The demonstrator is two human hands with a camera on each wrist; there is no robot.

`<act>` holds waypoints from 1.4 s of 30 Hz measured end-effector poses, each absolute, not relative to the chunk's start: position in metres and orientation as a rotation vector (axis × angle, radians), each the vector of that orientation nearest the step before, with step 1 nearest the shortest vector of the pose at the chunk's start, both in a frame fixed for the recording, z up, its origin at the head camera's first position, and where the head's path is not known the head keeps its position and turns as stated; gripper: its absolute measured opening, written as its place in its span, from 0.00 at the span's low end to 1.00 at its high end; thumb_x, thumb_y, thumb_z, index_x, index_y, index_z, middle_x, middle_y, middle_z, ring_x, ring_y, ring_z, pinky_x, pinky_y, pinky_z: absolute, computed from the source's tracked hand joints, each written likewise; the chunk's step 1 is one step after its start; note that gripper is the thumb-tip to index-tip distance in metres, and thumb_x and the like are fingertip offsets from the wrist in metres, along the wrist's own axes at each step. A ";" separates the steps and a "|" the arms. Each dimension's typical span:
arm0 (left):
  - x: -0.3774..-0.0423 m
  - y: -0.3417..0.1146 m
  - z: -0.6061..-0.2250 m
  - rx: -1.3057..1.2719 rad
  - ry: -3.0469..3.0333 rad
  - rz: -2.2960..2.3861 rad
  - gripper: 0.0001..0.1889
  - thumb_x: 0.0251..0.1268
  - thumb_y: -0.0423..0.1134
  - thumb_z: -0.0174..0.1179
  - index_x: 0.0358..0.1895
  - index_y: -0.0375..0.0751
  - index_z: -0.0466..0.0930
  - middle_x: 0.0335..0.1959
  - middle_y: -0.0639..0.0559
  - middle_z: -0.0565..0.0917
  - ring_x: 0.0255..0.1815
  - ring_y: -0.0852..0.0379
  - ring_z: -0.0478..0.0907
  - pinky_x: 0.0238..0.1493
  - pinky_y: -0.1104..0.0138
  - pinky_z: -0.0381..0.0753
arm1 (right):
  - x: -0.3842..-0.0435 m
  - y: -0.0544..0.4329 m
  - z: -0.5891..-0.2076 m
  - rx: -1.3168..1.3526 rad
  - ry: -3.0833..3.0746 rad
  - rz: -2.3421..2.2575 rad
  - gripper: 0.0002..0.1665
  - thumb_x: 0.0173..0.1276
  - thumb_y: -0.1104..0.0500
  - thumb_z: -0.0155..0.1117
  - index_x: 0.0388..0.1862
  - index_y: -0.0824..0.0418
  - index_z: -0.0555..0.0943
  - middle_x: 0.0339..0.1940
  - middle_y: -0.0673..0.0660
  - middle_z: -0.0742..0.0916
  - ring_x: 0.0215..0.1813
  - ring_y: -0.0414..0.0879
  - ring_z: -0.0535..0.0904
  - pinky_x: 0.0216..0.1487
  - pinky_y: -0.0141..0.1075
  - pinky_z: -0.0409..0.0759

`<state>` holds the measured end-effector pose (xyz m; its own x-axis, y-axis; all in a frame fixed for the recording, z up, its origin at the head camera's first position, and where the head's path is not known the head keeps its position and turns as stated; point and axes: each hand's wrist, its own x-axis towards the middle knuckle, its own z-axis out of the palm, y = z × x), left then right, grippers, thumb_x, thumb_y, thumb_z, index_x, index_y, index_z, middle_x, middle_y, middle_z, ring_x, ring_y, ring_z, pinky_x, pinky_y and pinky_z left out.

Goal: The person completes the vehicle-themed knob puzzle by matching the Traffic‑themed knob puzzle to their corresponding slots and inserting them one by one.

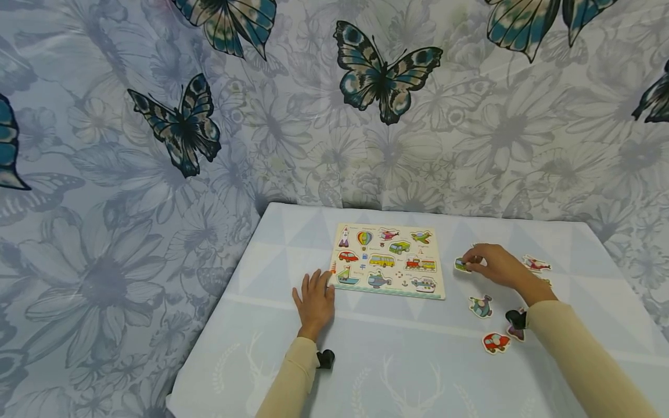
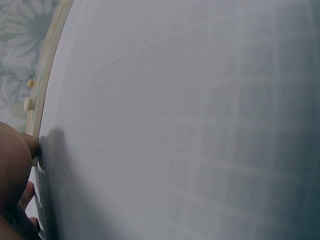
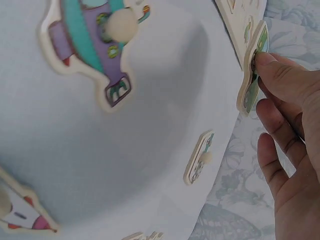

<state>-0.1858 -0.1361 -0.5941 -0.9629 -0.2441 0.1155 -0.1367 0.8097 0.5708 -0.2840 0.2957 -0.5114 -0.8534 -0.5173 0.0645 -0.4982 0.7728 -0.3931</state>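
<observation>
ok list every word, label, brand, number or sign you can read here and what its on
No text is legible in any view.
Picture board: tiny marks beside the pictures, possibly lettering, too small to read.
Green piece in the right hand: no readable text.
Red piece and purple-and-teal piece: no readable text.
Wall cloth: butterflies and flowers, no words visible.

Backdrop (image 1: 303, 145): pale cloth with grey printed flowers, rising behind the table
Large grey flower (image 1: 104, 281): between 8 and 9 o'clock from the head view's centre
Printed butterflies (image 1: 384, 78): teal, cream and black, spread from 9 round to 3 o'clock
Tablecloth (image 1: 407, 325): white and pale blue, with triangles
Deer-head outlines (image 1: 415, 388): white, at 5 and 7 o'clock
</observation>
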 end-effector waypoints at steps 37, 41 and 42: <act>-0.185 -0.136 -0.592 0.324 -2.846 -0.856 0.21 0.77 0.46 0.51 0.69 0.54 0.71 0.77 0.49 0.65 0.81 0.41 0.49 0.76 0.34 0.37 | -0.331 0.183 -0.518 -0.663 2.922 -0.554 0.10 0.70 0.57 0.67 0.48 0.56 0.86 0.49 0.57 0.87 0.51 0.54 0.82 0.52 0.53 0.80; -0.185 -0.136 -0.593 0.326 -2.844 -0.845 0.20 0.77 0.46 0.51 0.69 0.55 0.71 0.77 0.49 0.65 0.81 0.41 0.49 0.76 0.34 0.37 | -0.335 0.171 -0.522 -0.668 2.954 -0.573 0.10 0.70 0.57 0.66 0.48 0.56 0.86 0.50 0.57 0.87 0.53 0.56 0.82 0.53 0.54 0.80; -0.186 -0.136 -0.593 0.323 -2.841 -0.845 0.20 0.77 0.46 0.52 0.69 0.55 0.71 0.77 0.49 0.65 0.81 0.41 0.49 0.76 0.34 0.37 | -0.335 0.169 -0.522 -0.670 2.965 -0.578 0.10 0.70 0.56 0.66 0.49 0.56 0.86 0.50 0.57 0.87 0.53 0.56 0.81 0.54 0.55 0.80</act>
